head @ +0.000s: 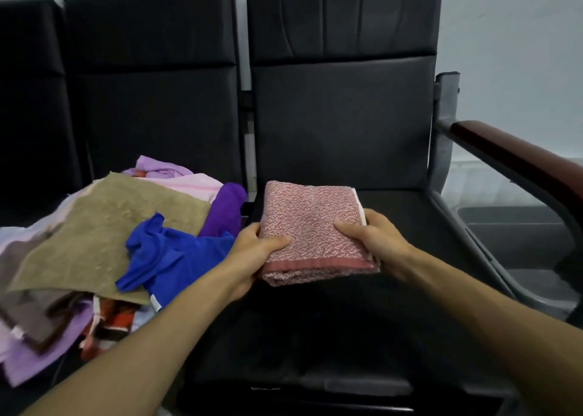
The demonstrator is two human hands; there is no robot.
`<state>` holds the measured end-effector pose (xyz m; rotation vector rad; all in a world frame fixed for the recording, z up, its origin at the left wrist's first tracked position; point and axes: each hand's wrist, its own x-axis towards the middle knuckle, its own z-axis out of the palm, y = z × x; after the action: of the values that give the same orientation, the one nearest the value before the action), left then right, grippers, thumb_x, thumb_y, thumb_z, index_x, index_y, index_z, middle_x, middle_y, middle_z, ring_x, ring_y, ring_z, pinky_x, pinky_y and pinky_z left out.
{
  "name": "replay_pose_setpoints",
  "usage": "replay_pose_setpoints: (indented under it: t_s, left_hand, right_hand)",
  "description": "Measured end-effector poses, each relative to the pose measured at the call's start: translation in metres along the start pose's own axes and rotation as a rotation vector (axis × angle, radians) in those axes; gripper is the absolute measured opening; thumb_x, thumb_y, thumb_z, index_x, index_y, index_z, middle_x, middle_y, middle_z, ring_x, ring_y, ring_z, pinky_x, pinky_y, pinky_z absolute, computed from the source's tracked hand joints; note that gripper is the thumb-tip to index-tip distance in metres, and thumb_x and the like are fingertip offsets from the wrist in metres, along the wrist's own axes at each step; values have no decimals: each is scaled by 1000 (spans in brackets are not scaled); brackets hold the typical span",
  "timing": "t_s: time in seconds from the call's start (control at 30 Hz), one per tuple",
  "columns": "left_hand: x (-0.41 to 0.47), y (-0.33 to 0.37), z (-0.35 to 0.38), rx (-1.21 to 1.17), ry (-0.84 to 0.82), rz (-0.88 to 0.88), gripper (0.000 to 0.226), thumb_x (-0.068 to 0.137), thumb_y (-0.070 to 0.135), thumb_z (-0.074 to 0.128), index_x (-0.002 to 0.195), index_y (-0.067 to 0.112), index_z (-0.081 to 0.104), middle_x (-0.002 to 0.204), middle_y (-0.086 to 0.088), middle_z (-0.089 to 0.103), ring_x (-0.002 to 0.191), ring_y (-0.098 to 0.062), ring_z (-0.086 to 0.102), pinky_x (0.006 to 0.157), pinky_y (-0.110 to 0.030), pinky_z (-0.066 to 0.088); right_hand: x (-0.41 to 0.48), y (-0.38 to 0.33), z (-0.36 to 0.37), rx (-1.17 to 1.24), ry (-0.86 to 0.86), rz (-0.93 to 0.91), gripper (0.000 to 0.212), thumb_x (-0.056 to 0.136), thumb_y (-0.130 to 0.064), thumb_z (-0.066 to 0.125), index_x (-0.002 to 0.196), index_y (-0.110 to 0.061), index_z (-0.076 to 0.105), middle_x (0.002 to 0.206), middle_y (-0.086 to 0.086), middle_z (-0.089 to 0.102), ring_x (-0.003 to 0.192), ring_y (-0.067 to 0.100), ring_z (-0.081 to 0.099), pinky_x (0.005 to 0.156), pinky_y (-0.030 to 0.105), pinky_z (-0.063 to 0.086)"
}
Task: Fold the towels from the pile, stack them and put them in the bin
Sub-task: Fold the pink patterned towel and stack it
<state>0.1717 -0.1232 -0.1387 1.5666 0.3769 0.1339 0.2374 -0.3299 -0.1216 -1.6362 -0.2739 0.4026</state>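
Observation:
A folded pink speckled towel [310,216] lies on the right black seat [410,232], with a white edge showing at its far right corner. My left hand [255,245] grips its near left side, thumb on top. Its near right side is held by my right hand [369,237], thumb on top too. A loose pile of towels [104,226] covers the seat to the left: an olive one on top, a blue one, a purple one, lilac and pink ones. A grey bin [517,235] stands on the floor to the right of the chairs.
Black padded chair backs [340,100] rise behind the seats. A metal frame with a brown armrest [520,160] stands between the right seat and the bin. A pale wall is behind.

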Motion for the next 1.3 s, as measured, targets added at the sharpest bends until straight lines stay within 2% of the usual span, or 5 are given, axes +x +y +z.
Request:
replay_pose_setpoints:
  t_s: [0.27, 0.53, 1.0, 1.1, 1.3]
  left_hand:
    - [119, 5, -9, 320, 213, 168, 64, 81, 25, 75, 132, 16, 38, 116, -7, 61, 101, -24, 63, 93, -43, 51]
    - [177, -22, -6, 591, 292, 220, 54, 86, 23, 66, 135, 22, 44, 122, -5, 60, 109, -24, 57, 88, -32, 45]
    - [109, -12, -25, 512, 219, 137, 54, 92, 19, 58, 144, 19, 41, 134, -4, 51, 124, -21, 50, 105, -36, 40]
    - [67, -4, -44, 457, 238, 152, 45, 90, 11, 58, 134, 18, 51, 129, -5, 55, 110, -21, 59, 99, -39, 47]
    - [-6, 10, -98, 359, 289, 353, 38, 88, -7, 49, 96, 29, 59, 112, -3, 57, 62, -13, 65, 57, -25, 52]
  right_hand:
    - [131, 18, 5, -157, 105, -95, 36, 88, -21, 69, 119, -8, 57, 105, 6, 71, 90, 20, 71, 86, 41, 58]
    - [205, 54, 6, -356, 189, -100, 33, 85, -29, 72, 111, -15, 58, 108, 0, 70, 96, 18, 68, 90, 42, 55]
    - [130, 32, 27, -705, 280, -118, 47, 87, -11, 55, 132, -7, 46, 130, 12, 55, 120, 28, 52, 93, 33, 43]
    - [99, 13, 54, -752, 190, -186, 51, 88, -14, 60, 137, -9, 46, 135, 9, 52, 121, 24, 51, 98, 30, 41]
    - [57, -21, 128, -825, -137, -278, 37, 90, -24, 64, 125, -13, 57, 115, 3, 66, 97, 16, 61, 81, 23, 43]
